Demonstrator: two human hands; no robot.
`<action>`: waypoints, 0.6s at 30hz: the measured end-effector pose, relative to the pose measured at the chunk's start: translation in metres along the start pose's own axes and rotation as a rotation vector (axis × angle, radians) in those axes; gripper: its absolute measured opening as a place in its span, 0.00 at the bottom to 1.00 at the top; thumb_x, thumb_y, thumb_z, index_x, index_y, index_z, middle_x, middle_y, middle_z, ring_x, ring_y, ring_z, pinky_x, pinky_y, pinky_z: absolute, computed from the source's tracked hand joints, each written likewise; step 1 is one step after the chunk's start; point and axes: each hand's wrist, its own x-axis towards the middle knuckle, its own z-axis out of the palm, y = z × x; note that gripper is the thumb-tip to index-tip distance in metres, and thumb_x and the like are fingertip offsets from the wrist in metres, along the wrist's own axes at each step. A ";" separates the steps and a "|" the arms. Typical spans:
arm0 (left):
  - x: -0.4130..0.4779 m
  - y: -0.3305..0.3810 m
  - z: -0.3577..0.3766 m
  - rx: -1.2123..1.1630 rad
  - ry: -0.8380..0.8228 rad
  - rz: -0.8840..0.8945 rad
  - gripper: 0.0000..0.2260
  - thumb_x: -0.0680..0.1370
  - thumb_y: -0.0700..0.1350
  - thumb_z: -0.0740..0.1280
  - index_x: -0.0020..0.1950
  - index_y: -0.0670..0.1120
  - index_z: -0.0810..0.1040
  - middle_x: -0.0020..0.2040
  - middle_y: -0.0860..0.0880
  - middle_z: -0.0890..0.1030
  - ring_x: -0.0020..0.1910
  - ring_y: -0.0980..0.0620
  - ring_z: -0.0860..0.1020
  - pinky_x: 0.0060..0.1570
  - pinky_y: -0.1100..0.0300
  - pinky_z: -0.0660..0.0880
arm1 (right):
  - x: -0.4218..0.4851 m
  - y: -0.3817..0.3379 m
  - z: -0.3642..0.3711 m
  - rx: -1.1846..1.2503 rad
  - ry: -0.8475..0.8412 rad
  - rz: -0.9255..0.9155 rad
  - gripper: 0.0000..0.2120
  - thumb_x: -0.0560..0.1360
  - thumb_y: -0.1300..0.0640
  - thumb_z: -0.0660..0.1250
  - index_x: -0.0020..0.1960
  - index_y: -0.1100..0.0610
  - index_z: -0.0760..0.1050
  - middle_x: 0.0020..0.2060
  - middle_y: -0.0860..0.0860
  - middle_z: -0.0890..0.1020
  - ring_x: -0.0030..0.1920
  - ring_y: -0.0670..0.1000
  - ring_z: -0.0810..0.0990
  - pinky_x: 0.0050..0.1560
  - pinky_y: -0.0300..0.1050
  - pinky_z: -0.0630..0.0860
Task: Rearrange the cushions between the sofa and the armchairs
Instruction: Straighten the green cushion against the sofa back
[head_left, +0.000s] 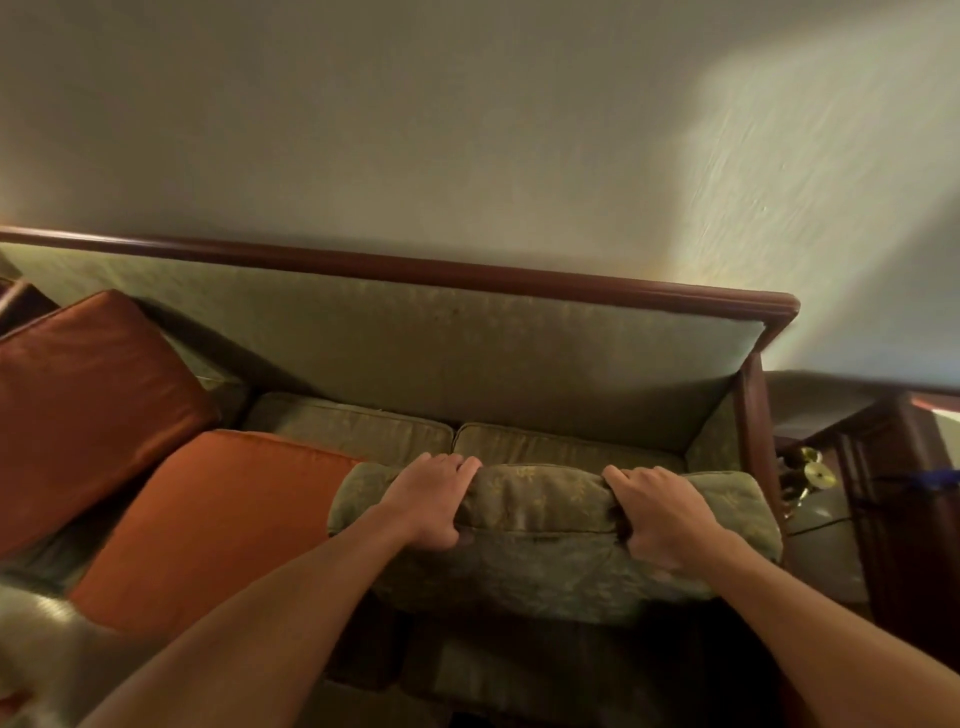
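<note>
Head view: both hands (431, 501) (662, 514) hold green cushion (540, 514) lengthwise left-right.

Green cushion (556, 525): matt woven cloth, faint leaf pattern. Sofa (467, 343): same green cloth; top rail is dark polished wood, slight gloss. Two orange cushions (88, 395) (218, 519): smooth cloth, soft sheen. Wall (467, 130): matt, lightly textured paint.

Home living room. Green patterned sofa (467, 353) with dark wood frame set against a plain painted wall (415, 114), orange cushions (93, 395) and loose green cushion (550, 525) on it. Dark wood side table (893, 467) beside the sofa's right end, brass ornament (815, 473) there. Dim warm light.
</note>
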 end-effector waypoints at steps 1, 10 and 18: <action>0.004 -0.003 -0.004 0.002 0.003 0.012 0.39 0.69 0.59 0.74 0.74 0.48 0.61 0.61 0.51 0.73 0.60 0.51 0.72 0.66 0.53 0.68 | 0.002 0.002 -0.004 -0.005 -0.002 0.001 0.20 0.71 0.48 0.68 0.59 0.49 0.68 0.46 0.45 0.78 0.45 0.48 0.78 0.52 0.43 0.74; 0.076 -0.037 -0.064 0.116 0.193 0.141 0.35 0.69 0.50 0.75 0.71 0.47 0.64 0.60 0.50 0.73 0.59 0.50 0.74 0.63 0.55 0.70 | 0.043 0.042 -0.045 -0.047 0.196 0.075 0.21 0.66 0.45 0.67 0.58 0.48 0.70 0.46 0.43 0.79 0.46 0.47 0.79 0.52 0.47 0.75; 0.166 -0.052 -0.079 0.131 0.264 0.127 0.39 0.71 0.54 0.76 0.75 0.46 0.61 0.65 0.47 0.71 0.64 0.47 0.71 0.65 0.51 0.68 | 0.102 0.096 -0.050 -0.070 0.243 0.192 0.28 0.63 0.45 0.69 0.62 0.49 0.68 0.50 0.46 0.81 0.50 0.53 0.80 0.50 0.51 0.72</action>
